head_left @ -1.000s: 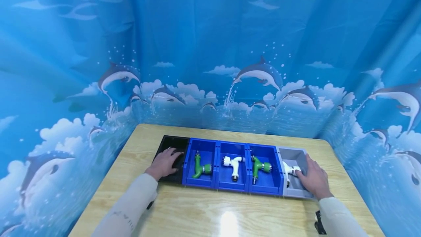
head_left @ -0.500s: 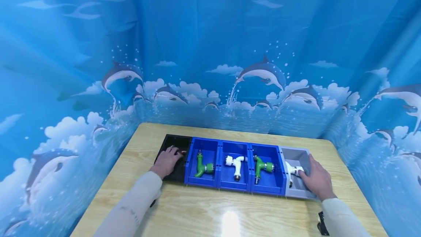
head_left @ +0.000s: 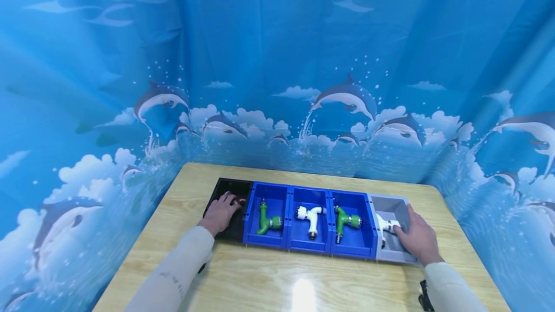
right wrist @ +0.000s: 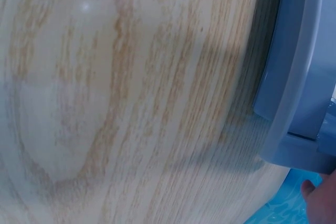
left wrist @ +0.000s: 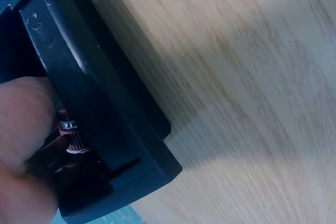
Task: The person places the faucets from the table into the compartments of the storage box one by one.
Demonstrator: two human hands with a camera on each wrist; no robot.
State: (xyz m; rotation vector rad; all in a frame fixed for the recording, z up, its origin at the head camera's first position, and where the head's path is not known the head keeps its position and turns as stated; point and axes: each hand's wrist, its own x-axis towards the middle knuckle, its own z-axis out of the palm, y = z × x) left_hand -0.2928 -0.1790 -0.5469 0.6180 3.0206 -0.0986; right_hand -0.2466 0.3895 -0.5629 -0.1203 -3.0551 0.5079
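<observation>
Five open bins stand joined in a row. In the head view my left hand (head_left: 220, 213) reaches into the black bin (head_left: 222, 184) at the left end. The left wrist view shows its fingers (left wrist: 23, 114) against a dark reddish thing (left wrist: 73, 137) with a ribbed silvery ring; whether they grip it is hidden. At the right end my right hand (head_left: 419, 236) holds the side wall of the grey bin (head_left: 388, 200), thumb inside beside a white faucet (head_left: 387, 225). The right wrist view shows one fingertip (right wrist: 308, 188) past the bin's corner.
Between the end bins, three blue bins (head_left: 309, 248) hold a green faucet (head_left: 263, 220), a white faucet (head_left: 311, 215) and another green faucet (head_left: 342, 220). The wooden table (head_left: 260, 278) extends in front. A blue dolphin-print curtain (head_left: 277, 61) hangs behind and at both sides.
My left fingers, spread over the black bin a second ago, have drawn together deeper inside it. The head view shifted slightly. My right hand stays at the grey bin.
</observation>
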